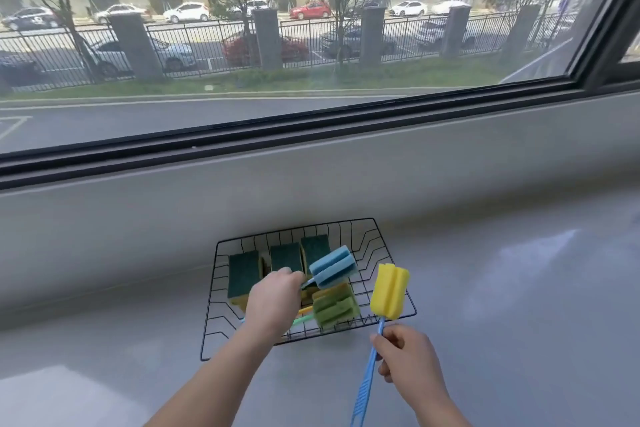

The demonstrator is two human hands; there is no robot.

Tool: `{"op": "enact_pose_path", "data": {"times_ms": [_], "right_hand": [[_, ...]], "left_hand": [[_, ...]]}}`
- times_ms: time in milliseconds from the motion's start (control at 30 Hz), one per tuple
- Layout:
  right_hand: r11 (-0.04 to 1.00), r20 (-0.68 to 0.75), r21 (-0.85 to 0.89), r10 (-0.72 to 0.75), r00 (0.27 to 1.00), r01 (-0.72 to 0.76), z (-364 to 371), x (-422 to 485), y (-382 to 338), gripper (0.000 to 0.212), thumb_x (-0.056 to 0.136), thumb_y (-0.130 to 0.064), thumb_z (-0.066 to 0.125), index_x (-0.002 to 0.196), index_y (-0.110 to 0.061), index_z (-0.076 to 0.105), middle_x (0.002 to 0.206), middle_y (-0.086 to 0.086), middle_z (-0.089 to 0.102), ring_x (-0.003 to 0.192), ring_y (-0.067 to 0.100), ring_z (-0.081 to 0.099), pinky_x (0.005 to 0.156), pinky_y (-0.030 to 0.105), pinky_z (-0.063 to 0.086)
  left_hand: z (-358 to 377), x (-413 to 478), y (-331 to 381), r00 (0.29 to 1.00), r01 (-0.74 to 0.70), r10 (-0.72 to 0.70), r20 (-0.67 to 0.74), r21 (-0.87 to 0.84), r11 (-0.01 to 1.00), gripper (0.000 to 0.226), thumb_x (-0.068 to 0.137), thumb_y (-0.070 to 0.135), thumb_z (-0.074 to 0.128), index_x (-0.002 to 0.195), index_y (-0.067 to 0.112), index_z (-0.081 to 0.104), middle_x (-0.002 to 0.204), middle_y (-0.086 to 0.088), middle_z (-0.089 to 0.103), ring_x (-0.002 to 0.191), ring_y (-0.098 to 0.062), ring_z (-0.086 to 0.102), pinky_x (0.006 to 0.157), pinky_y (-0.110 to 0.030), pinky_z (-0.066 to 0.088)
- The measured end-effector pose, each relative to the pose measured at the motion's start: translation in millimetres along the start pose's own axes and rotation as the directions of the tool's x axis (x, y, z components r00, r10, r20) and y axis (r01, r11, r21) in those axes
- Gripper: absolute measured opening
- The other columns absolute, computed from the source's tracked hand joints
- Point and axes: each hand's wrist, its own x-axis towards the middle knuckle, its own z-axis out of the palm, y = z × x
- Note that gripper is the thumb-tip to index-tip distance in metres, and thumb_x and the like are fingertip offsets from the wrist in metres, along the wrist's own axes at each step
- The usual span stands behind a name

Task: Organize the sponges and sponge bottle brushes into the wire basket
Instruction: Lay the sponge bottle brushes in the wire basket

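The left hand (pixel 273 302) is curled round the handle of a blue foam sponge bottle brush (pixel 333 267), gripping it just behind the head. The ribbed blue head points up and to the right, above the middle of the basket. The right hand (pixel 405 354) pinches the blue plastic handle of a yellow foam sponge bottle brush (pixel 389 291) between thumb and fingers. The handle runs down past the wrist toward the lower edge of the view, and the yellow head stands upright over the basket's right front corner.

Below both brushes sits the black wire basket (pixel 208 302), a shallow rectangular tray with sloping wire sides. In its back left part three rectangular scouring sponges (pixel 244 274) with dark green tops and yellow bodies stand side by side in a row. Toward the front lies a green foam sponge bottle brush (pixel 335 308), its head on the basket floor and its light green handle reaching left under the left hand. A yellow handle lies just beside it; its head cannot be made out, as it is hidden behind the hand and the blue brush.

The basket rests on a smooth grey worktop (pixel 502 322) close to a low grey wall. Above the wall is a wide dark-framed window (pixel 311 156), looking out on a road, a railing, trees and parked cars.
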Motion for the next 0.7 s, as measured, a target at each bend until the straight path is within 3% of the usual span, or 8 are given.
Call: {"op": "enact_pose_path", "data": {"times_ms": [233, 367, 500, 600, 700], "right_hand": [[0.997, 0.007, 0.079, 0.008, 1.0, -0.009, 1.8, 11.9, 2.8, 0.018, 0.088, -0.018, 0.071, 0.071, -0.012, 0.069, 0.056, 0.002, 0.064, 0.047, 0.014, 0.057, 0.051, 0.031, 0.05], [0.994, 0.023, 0.113, -0.01, 1.0, 0.007, 7.4, 12.7, -1.5, 0.019, 0.089, -0.016, 0.07, 0.072, -0.007, 0.068, 0.053, -0.002, 0.058, 0.047, 0.015, 0.054, 0.051, 0.031, 0.049], [0.988, 0.036, 0.154, -0.003, 0.999, -0.003, 14.3, 10.0, -3.4, 0.021, 0.09, -0.016, 0.07, 0.073, -0.004, 0.067, 0.053, -0.002, 0.056, 0.048, 0.016, 0.052, 0.051, 0.03, 0.047], [0.981, 0.026, 0.191, 0.001, 1.0, -0.006, 20.6, 8.3, -8.2, 0.021, 0.091, -0.016, 0.069, 0.072, -0.006, 0.068, 0.053, 0.001, 0.059, 0.048, 0.016, 0.053, 0.051, 0.028, 0.049], [0.973, -0.009, 0.23, -0.005, 1.0, 0.007, 26.2, 8.1, -14.1, 0.019, 0.092, -0.016, 0.068, 0.076, -0.007, 0.07, 0.053, 0.001, 0.059, 0.048, 0.014, 0.055, 0.05, 0.027, 0.053]], "left_hand": [[26.2, 11.0, -4.0, 0.998, -0.028, 0.025, 0.05, 0.058, 0.998, 0.022, 0.09, 0.01, 0.055, 0.101, 0.026, 0.065, 0.081, 0.004, 0.052, 0.076, -0.019, 0.048, 0.058, -0.03, 0.031], [29.3, 6.9, -7.5, 0.998, 0.012, -0.014, 0.058, 0.039, 0.999, 0.017, 0.088, 0.01, 0.058, 0.095, 0.023, 0.065, 0.08, 0.004, 0.05, 0.073, -0.02, 0.048, 0.054, -0.03, 0.037], [22.9, -4.7, -12.8, 0.998, 0.041, -0.041, 0.041, 0.0, 0.999, 0.008, 0.09, 0.015, 0.057, 0.087, 0.021, 0.063, 0.076, 0.004, 0.046, 0.068, -0.02, 0.046, 0.048, -0.03, 0.031], [16.4, -15.7, -17.2, 0.999, 0.042, -0.041, 0.027, -0.045, 0.998, 0.013, 0.093, 0.02, 0.052, 0.096, 0.024, 0.064, 0.081, 0.005, 0.051, 0.075, -0.019, 0.05, 0.055, -0.033, 0.043], [8.5, -28.7, -16.9, 0.999, 0.033, -0.032, 0.008, -0.159, 0.987, 0.021, 0.095, 0.03, 0.051, 0.111, 0.029, 0.065, 0.091, 0.007, 0.057, 0.087, -0.017, 0.054, 0.063, -0.031, 0.046]]}}
